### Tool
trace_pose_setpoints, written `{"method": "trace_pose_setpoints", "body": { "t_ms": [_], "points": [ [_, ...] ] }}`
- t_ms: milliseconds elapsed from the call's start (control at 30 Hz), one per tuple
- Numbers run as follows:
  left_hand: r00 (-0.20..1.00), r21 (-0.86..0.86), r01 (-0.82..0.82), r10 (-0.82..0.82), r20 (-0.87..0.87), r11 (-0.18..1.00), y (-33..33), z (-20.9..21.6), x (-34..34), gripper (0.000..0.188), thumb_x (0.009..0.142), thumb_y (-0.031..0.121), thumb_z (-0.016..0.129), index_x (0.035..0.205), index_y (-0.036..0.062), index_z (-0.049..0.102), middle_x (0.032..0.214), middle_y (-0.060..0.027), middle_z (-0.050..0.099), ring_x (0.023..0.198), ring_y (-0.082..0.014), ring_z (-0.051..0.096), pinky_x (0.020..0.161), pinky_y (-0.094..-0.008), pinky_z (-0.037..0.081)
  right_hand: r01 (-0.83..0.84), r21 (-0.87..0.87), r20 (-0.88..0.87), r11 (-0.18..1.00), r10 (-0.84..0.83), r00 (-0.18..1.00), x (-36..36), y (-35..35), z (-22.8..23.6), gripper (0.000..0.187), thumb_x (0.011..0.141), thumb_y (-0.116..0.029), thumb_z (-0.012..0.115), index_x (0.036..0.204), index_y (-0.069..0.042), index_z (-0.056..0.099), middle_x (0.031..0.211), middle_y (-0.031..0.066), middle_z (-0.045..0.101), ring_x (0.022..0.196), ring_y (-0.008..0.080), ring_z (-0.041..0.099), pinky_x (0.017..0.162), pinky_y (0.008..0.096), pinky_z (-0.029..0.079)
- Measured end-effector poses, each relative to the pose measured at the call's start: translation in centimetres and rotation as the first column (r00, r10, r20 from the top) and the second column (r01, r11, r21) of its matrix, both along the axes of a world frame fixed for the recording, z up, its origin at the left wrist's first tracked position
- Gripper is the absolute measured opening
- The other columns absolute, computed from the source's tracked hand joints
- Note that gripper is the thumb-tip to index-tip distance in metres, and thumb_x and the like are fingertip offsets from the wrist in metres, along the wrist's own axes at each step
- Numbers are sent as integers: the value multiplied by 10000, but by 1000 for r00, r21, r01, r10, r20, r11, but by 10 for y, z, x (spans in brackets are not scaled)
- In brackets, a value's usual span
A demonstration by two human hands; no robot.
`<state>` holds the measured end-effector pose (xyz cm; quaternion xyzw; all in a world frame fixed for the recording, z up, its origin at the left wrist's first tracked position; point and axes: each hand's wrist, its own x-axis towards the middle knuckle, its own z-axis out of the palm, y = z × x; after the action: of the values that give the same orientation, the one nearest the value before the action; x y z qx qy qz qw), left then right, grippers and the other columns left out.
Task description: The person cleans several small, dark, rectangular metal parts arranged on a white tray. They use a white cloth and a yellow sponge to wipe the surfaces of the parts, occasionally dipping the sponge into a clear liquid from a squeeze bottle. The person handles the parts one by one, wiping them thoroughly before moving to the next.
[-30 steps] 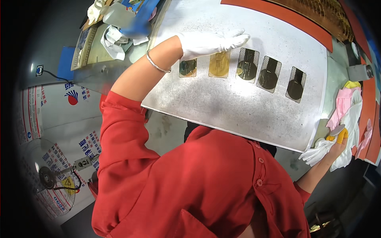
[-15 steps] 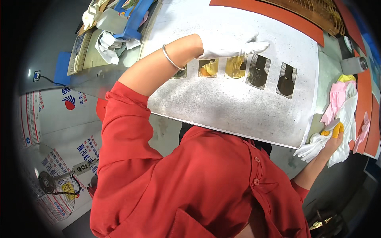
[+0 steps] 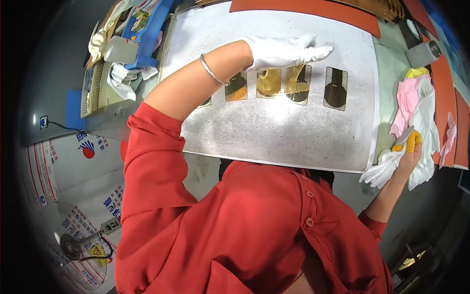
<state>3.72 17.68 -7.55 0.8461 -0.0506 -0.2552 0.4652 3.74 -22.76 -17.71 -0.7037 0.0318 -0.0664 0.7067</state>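
Note:
My left hand (image 3: 289,51) wears a white glove. It lies palm down over a row of dark rectangular pieces with mesh borders on the white board, fingers stretched out. Just below it, a see-through yellow film (image 3: 268,83) covers some pieces; whether it is a sheet or a liquid I cannot tell. One dark piece (image 3: 336,89) lies uncovered to the right. By the board's right edge my right hand (image 3: 412,152), bare with orange finger covers, is closed on a limp white glove (image 3: 383,169). Its fingertips are partly hidden.
Pink cloth (image 3: 407,100) and white cloth (image 3: 423,122) hang by my right hand. A bottle (image 3: 423,54) lies beyond them. Orange strips (image 3: 303,14) border the board's far side. At the far left are a blue rack (image 3: 147,41), a plastic container (image 3: 121,50) and crumpled white cloth (image 3: 121,81).
My left hand has moved right along the row of pieces, and the yellow film now reaches further right. The whole view has shifted slightly. My right hand stays by the cloths.

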Motion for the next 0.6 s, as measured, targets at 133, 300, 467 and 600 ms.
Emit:
{"method": "trace_pose_setpoints", "body": {
  "t_ms": [133, 300, 467, 600],
  "points": [
    [997, 102, 58, -63, 48, 993, -20, 7, 12, 913, 763, 716, 366, 1341, 21, 240, 1373, -246, 269, 1298, -347, 245, 1056, -420, 222, 5, 14, -42, 1000, -5, 999, -1, -2, 0, 178, 894, -115, 505, 1011, 17, 533, 783, 24, 555, 604, 83, 500, 527, 211, 410],
    [999, 110, 32, -31, -11, 993, -40, 4, 11, 950, 754, 718, 370, 1376, 27, 175, 1414, -218, 199, 1311, -347, 209, 1055, -429, 227, 2, 39, -29, 999, 0, 1000, -3, 5, 5, 178, 887, -106, 512, 1014, 19, 530, 797, 22, 557, 604, 78, 503, 515, 212, 414],
    [993, 127, 107, -101, -54, 986, -57, 4, 26, 1047, 698, 801, 332, 1409, 71, 93, 1451, -162, 133, 1344, -296, 133, 1087, -415, 156, 5, 41, -42, 999, -3, 999, -7, 10, 9, 153, 886, -125, 530, 999, -22, 539, 749, 4, 540, 567, 64, 482, 483, 213, 400],
    [995, 103, 89, -84, -53, 991, -71, 3, 35, 1024, 703, 796, 334, 1412, 93, 106, 1455, -158, 123, 1349, -279, 119, 1091, -391, 139, -14, 56, -45, 998, 17, 999, -6, 14, 15, 144, 886, -115, 530, 994, -19, 539, 753, -1, 546, 564, 61, 476, 478, 214, 401]
  ]
}}
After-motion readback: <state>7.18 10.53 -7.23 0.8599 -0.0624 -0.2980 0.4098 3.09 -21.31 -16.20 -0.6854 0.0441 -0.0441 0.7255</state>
